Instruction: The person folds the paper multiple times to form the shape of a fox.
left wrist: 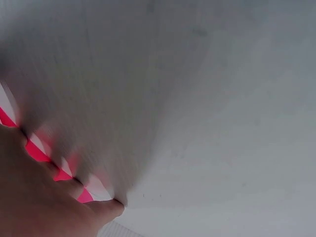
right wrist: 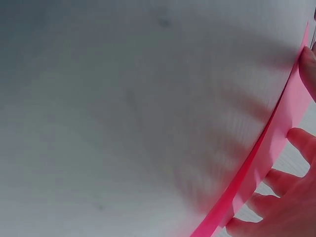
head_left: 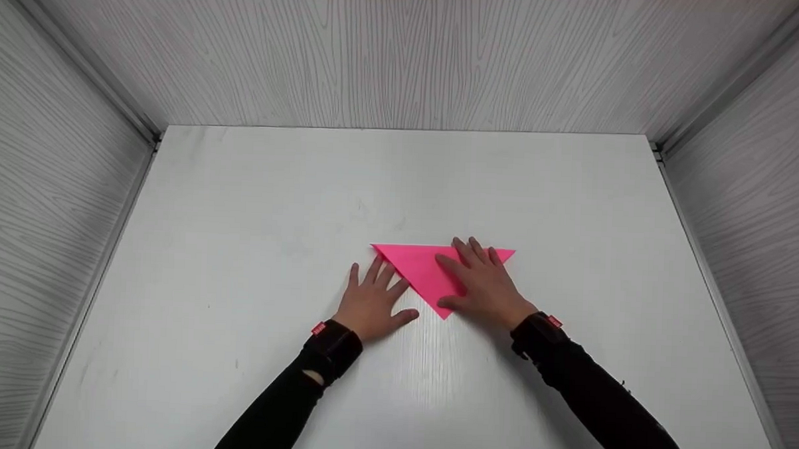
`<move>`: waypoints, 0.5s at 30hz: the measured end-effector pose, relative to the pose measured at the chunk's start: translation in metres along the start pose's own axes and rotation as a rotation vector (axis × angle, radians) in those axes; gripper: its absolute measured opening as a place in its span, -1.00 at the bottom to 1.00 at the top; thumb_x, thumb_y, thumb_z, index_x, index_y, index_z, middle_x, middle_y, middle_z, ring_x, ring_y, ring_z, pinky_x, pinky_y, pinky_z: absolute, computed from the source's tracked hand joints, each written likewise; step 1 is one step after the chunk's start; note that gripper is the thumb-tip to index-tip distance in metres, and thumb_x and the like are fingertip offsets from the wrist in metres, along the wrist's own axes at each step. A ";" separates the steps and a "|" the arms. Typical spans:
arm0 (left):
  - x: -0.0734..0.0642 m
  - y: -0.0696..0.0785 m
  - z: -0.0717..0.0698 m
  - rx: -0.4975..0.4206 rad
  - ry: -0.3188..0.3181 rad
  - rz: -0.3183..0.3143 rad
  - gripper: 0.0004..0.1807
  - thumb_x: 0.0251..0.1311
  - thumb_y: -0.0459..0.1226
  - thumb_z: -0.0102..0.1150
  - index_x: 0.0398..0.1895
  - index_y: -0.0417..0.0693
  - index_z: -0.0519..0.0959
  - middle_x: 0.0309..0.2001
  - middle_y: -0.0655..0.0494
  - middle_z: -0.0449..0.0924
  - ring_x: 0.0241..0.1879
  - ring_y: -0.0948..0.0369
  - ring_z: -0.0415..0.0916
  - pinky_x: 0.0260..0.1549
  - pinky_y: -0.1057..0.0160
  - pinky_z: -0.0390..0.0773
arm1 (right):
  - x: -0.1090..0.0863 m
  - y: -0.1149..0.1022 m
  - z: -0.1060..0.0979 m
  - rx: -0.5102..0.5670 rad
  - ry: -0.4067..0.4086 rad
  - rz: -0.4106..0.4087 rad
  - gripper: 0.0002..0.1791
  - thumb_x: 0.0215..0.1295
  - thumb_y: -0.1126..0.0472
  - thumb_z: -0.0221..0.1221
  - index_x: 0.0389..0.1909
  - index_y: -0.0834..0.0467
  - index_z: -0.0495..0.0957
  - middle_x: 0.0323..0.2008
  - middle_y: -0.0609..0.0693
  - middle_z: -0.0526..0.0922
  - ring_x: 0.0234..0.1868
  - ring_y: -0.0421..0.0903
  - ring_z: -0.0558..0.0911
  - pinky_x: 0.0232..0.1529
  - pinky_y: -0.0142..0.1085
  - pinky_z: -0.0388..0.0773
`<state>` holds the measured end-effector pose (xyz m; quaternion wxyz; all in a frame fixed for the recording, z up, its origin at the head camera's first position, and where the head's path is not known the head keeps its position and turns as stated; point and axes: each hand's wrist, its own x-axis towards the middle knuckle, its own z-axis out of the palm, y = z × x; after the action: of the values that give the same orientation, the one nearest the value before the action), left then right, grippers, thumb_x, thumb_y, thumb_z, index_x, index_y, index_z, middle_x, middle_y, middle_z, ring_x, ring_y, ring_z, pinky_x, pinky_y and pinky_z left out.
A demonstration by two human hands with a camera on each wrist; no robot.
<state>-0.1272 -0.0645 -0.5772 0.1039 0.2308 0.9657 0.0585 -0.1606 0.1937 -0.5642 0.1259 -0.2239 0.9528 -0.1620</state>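
Observation:
A bright pink sheet of paper (head_left: 414,266), folded into a triangle, lies on the white table with its long edge away from me and one corner towards me. My right hand (head_left: 489,287) rests flat on its right half, fingers spread, with fingertips reaching the far edge. Spread out at the slanting left edge, my left hand (head_left: 372,306) touches the paper with its fingertips. The left wrist view shows pink and white paper (left wrist: 37,149) between the fingers. In the right wrist view the layers of the folded edge (right wrist: 266,138) stand slightly apart.
The white tabletop (head_left: 261,200) extends around the paper on all sides. Grey wood-grain panels rise at the back (head_left: 405,58), the left (head_left: 49,172) and the right (head_left: 759,197). Each wrist wears a black band with a small red tag.

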 end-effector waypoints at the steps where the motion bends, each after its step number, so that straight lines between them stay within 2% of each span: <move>1: 0.000 0.000 0.000 -0.004 0.006 0.003 -0.15 0.43 0.34 0.01 0.68 0.28 0.17 0.68 -0.06 0.10 0.71 -0.17 -0.06 0.54 -0.47 0.10 | 0.000 0.000 0.000 0.000 -0.001 0.000 -0.02 0.26 -0.21 0.41 0.65 -0.10 0.23 0.70 0.17 0.08 0.73 0.29 -0.01 0.69 0.29 -0.08; 15: 0.000 0.000 -0.001 -0.015 0.004 0.008 -0.14 0.44 0.33 -0.01 0.70 0.29 0.13 0.70 -0.06 0.07 0.71 -0.17 -0.07 0.54 -0.48 0.09 | -0.001 0.001 0.000 -0.033 0.001 -0.007 -0.01 0.25 -0.23 0.41 0.64 -0.10 0.23 0.69 0.18 0.10 0.71 0.30 0.04 0.67 0.31 -0.03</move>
<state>-0.1276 -0.0650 -0.5767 0.1036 0.2336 0.9645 0.0665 -0.1601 0.1945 -0.5648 0.1214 -0.2290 0.9546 -0.1469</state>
